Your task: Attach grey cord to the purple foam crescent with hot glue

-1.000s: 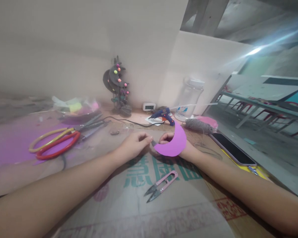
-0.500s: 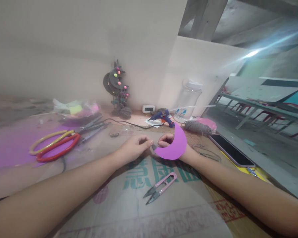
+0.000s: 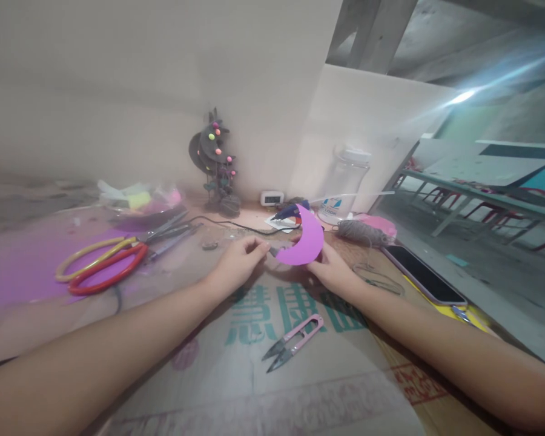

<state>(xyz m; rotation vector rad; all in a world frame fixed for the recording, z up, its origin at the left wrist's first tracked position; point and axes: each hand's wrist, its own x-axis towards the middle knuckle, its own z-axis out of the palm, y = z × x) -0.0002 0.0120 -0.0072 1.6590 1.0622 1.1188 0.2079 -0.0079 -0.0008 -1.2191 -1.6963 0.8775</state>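
A purple crescent-shaped cutout (image 3: 309, 242) is held up above the covered table, its curve bulging to the right. My left hand (image 3: 237, 263) is closed in a pinch at the crescent's lower left tip, where a small grey piece (image 3: 273, 250) shows by the fingertips. From the right, my right hand (image 3: 331, 267) grips the crescent's outer edge; some of its fingers are hidden behind the cutout. Pink-handled thread snips (image 3: 295, 343) lie below both hands with their blades apart. Just behind the crescent rests a blue glue gun (image 3: 285, 213), partly covered by it.
Scissors with red and yellow handles (image 3: 106, 267) lie at left on purple sheet material (image 3: 22, 272). A grey crescent ornament with coloured balls (image 3: 213, 157), a small clock (image 3: 272, 198) and a clear jar (image 3: 343, 188) stand at the back. Grey yarn (image 3: 361, 232) and a phone (image 3: 424, 275) are at right.
Both hands have moved slightly left and away from me with the crescent. My right hand has turned, its fingers now lower behind the cutout's outer edge. The snips have not moved.
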